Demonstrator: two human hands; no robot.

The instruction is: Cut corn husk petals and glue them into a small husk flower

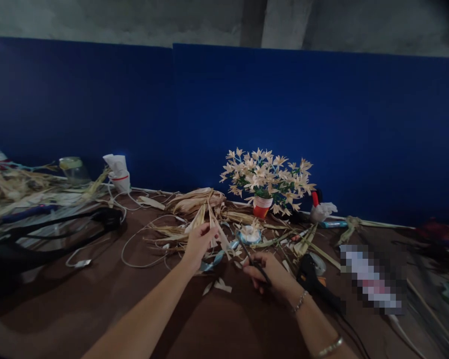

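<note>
My left hand (199,244) is closed on a pale dried corn husk (219,232), its strips fanning above and to the right of the fingers. In my right hand (265,273) is a pair of dark scissors (246,249), blades pointing up and left, beside the husk's lower end. Whether the blades touch the husk, I cannot tell. Small cut husk pieces (222,285) lie on the table below both hands. Just beyond them sits a roll of light-blue tape (250,234) with pale husk bits on it.
Behind stands a red pot (262,205) of husk flowers (262,172). A husk bundle (194,200) lies at the back. To the right are a black glue gun (312,279) and a blurred-out power strip (370,279). White cables (125,252) and a dark framed object (52,232) occupy the left.
</note>
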